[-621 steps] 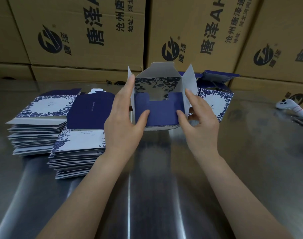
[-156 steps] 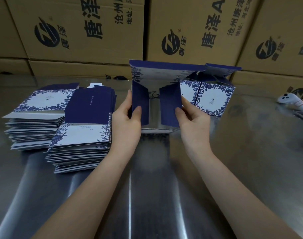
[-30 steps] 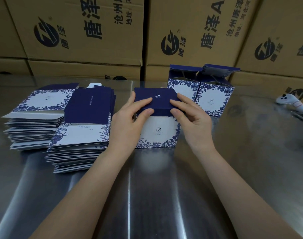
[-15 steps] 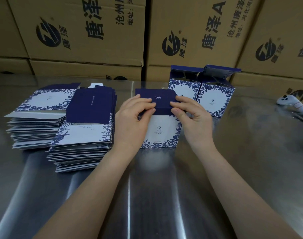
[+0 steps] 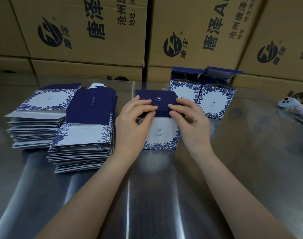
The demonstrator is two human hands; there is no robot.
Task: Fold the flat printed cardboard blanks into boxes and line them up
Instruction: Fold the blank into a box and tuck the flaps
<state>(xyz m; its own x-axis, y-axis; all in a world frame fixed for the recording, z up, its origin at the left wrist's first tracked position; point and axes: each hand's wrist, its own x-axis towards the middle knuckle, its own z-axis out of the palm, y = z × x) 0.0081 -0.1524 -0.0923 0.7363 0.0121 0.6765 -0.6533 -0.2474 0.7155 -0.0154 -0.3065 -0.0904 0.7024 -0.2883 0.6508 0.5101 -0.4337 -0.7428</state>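
Box (image 5: 162,135), blue-and-white floral print with navy lid, upright on steel table (image 5: 164,195), mid-surface toward the far edge, lid folded down.

Left hand (image 5: 135,121): fingers curled over the lid's left front corner, thumb under them at the lid's front edge, pinching it.

Right hand (image 5: 190,119): fingers curled over the right front corner, thumb against the front edge, pinching likewise.

Left open box (image 5: 183,94) and right open box (image 5: 216,102): same print, touching side by side, top flaps raised, at the far edge just behind and right of the held box.

Far stack of flat blanks (image 5: 42,104): near the left edge.

Near stack of flat blanks (image 5: 88,135): just beside the left hand, navy panel uppermost.

Brown cartons (image 5: 81,31): black-printed, walled along the far edge.

White controller (image 5: 293,105): at the right edge.
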